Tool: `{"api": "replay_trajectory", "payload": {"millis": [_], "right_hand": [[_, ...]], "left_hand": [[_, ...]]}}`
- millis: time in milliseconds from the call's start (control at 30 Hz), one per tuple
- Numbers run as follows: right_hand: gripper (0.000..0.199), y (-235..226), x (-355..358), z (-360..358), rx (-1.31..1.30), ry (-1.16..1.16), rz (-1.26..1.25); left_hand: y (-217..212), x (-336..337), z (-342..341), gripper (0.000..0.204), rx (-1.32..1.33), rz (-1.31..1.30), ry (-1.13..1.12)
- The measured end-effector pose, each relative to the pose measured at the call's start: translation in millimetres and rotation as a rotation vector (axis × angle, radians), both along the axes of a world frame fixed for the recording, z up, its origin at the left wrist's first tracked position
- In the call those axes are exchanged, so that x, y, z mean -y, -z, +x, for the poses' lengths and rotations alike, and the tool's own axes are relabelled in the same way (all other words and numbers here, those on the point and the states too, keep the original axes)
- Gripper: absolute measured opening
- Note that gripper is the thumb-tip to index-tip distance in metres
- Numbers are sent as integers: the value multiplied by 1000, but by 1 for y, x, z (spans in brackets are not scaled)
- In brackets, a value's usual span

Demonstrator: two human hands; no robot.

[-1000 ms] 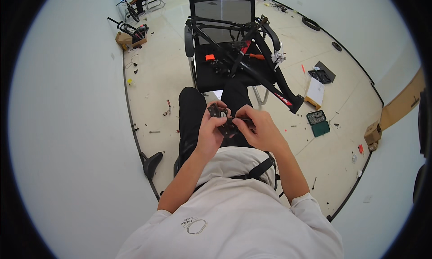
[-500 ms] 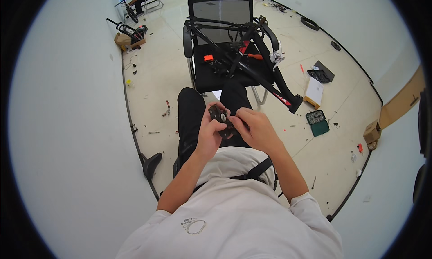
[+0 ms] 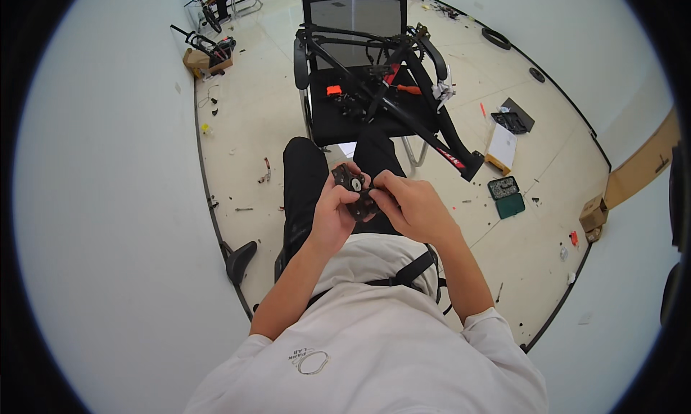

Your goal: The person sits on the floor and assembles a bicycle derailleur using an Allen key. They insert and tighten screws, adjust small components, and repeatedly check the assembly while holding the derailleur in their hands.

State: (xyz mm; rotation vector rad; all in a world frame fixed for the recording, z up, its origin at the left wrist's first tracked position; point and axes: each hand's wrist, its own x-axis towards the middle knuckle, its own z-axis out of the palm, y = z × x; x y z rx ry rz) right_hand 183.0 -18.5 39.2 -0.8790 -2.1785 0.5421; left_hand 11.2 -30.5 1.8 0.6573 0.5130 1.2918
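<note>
Room: a pale tiled floor (image 3: 266, 126) with white walls, and small bits scattered about.
Part: a small black part (image 3: 354, 192) is held up over the lap, between both hands.
Left hand: the left hand (image 3: 332, 216) grips the black part from below, thumb on top.
Right hand: the right hand (image 3: 412, 205) pinches the part's right edge with its fingertips.
Change: a second ago the hands were a bit apart and the part showed more; now they are close together and cover most of it. It looks like close finger work on the part.
Chair: a black chair (image 3: 360, 61) stands in front of the knees, loaded with a black frame (image 3: 425, 130) and orange-handled tools (image 3: 333, 90).
Floor things: a green case (image 3: 507, 198) and a white booklet (image 3: 502, 145) lie to the right, well apart from the hands.
In the way: nothing blocks the hands; the fingers hide the part.
</note>
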Motion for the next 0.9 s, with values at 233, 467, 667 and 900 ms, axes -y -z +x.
{"api": "replay_trajectory", "payload": {"millis": [233,467,667,900], "right_hand": [[11,-8,2,3,36,25,-143],[14,7,-2,1,157,24,124],[13,19,-5,-3,147,52,176],[27,20,-12,0,-83,18,-83]], "left_hand": [[0,-2,-3,40,-31,76,-32],[2,-2,-5,35,-11,-8,6],[2,-2,-5,33,-55,-33,3],[3,-6,-8,35,7,33,7]]}}
